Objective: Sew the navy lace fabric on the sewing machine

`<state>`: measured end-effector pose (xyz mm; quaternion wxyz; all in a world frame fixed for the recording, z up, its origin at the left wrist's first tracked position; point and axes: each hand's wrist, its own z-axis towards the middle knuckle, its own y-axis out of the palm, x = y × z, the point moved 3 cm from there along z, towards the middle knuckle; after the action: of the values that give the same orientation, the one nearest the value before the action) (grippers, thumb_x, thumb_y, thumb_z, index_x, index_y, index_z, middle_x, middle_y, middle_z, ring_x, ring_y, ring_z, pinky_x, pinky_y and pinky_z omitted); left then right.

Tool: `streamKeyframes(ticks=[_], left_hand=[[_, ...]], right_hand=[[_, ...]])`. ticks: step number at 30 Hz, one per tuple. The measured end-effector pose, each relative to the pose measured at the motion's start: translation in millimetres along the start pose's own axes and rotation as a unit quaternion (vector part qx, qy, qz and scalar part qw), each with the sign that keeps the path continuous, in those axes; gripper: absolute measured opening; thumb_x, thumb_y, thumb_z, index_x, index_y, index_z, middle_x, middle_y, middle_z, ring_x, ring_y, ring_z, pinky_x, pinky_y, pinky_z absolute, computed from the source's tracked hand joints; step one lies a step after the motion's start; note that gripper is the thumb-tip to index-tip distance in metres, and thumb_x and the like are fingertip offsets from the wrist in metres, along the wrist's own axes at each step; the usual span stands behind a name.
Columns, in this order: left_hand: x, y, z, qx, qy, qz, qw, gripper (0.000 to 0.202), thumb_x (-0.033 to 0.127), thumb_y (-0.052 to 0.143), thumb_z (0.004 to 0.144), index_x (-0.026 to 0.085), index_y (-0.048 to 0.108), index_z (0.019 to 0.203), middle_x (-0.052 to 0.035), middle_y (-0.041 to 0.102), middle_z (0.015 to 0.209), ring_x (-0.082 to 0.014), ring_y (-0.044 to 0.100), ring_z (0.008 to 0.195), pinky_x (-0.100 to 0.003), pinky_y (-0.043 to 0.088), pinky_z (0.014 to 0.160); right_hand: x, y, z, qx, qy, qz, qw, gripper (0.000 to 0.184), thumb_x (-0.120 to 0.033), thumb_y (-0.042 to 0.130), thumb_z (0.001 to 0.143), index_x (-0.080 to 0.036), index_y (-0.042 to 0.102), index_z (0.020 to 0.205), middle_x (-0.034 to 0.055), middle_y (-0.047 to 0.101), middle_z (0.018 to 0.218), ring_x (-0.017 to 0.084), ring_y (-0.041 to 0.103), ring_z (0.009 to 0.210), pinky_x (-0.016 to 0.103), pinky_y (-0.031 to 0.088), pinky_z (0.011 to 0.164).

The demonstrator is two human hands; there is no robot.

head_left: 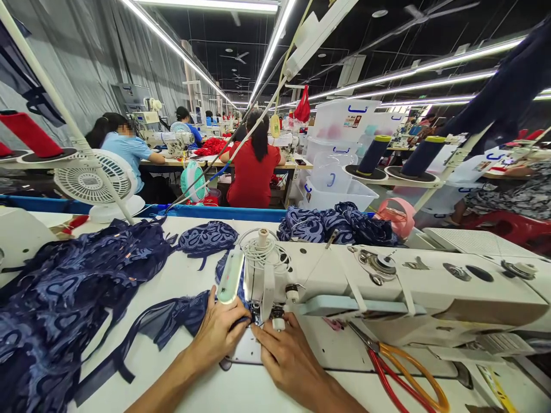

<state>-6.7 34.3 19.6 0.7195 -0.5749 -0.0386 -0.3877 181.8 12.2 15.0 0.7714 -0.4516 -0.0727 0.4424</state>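
Note:
My left hand (pixel 221 330) is at the needle end of a white sewing machine (pixel 318 269), fingers curled and closed on a navy garment piece (pixel 189 312) with sheer fabric and straps. Part of that piece runs under the presser foot (pixel 257 312); the rest trails left over the table. Close beside it, my right hand (pixel 286 350) lies low on the needle plate, fingers stretched out and apart. Its fingertips reach the fabric edge near the foot, and some are hidden behind machine parts. A pale lamp-like unit (pixel 231 276) hangs over my left hand.
Navy lace garments (pixel 86 287) are heaped at left, with a patterned cup (pixel 208 238) and another pile (pixel 336 223) behind the machine. Scissors (pixel 400 367) with red and orange handles lie at right. Thread cones (pixel 373 156), a fan (pixel 94 178) and co-workers (pixel 258 166) are beyond.

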Motion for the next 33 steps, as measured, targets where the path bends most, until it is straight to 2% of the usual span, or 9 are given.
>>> streamKeyframes(ticks=[5,10,15,23,33], left_hand=[[-0.9,-0.5,2.1,-0.004,-0.007,0.001,1.000,0.020,0.020,0.050,0.098,0.026,0.068,0.093,0.0007,0.067,0.090,-0.0185,0.059,0.093,-0.046,0.045,0.100],[1.3,-2.2,2.3,-0.005,-0.014,0.007,1.000,0.021,0.022,0.047,0.099,0.026,0.067,0.092,0.0011,0.067,0.090,-0.0185,0.059,0.093,-0.046,0.045,0.101],[4.9,-4.3,-1.9,0.004,-0.005,0.020,1.000,0.014,0.029,0.052,0.098,0.026,0.066,0.097,0.0004,0.067,0.095,-0.0196,0.059,0.094,-0.054,0.038,0.109],[6.1,-2.6,-1.4,0.017,0.026,0.045,0.998,0.021,0.015,0.044,0.096,0.024,0.063,0.094,0.0001,0.067,0.093,-0.0183,0.060,0.093,-0.058,0.033,0.113],[8.1,-3.0,-0.8,0.035,0.055,0.075,0.995,0.025,0.010,0.045,0.093,0.024,0.065,0.093,0.0003,0.067,0.089,-0.0175,0.059,0.088,-0.058,0.036,0.111]], right_hand=[[0.6,-2.6,-0.8,-0.008,-0.001,0.012,1.000,0.038,-0.013,0.053,0.095,-0.025,0.065,0.129,0.0011,0.076,0.101,0.018,0.064,0.081,0.039,0.034,0.098],[1.7,-1.1,-1.9,-0.008,-0.003,0.022,1.000,0.038,-0.012,0.053,0.094,-0.025,0.067,0.127,0.0005,0.076,0.094,0.018,0.064,0.082,0.038,0.033,0.096],[2.2,-1.8,-2.5,-0.001,0.004,0.024,1.000,0.039,-0.011,0.051,0.093,-0.025,0.068,0.125,0.0017,0.077,0.099,0.019,0.064,0.081,0.038,0.033,0.099],[2.3,-0.8,-2.4,-0.017,0.002,0.017,1.000,0.039,-0.011,0.053,0.092,-0.025,0.066,0.126,0.0012,0.076,0.105,0.020,0.064,0.090,0.037,0.031,0.100],[4.6,1.9,-3.1,-0.046,0.016,0.038,0.998,0.044,-0.009,0.052,0.092,-0.027,0.065,0.130,0.0001,0.074,0.102,0.020,0.062,0.088,0.038,0.030,0.099]])
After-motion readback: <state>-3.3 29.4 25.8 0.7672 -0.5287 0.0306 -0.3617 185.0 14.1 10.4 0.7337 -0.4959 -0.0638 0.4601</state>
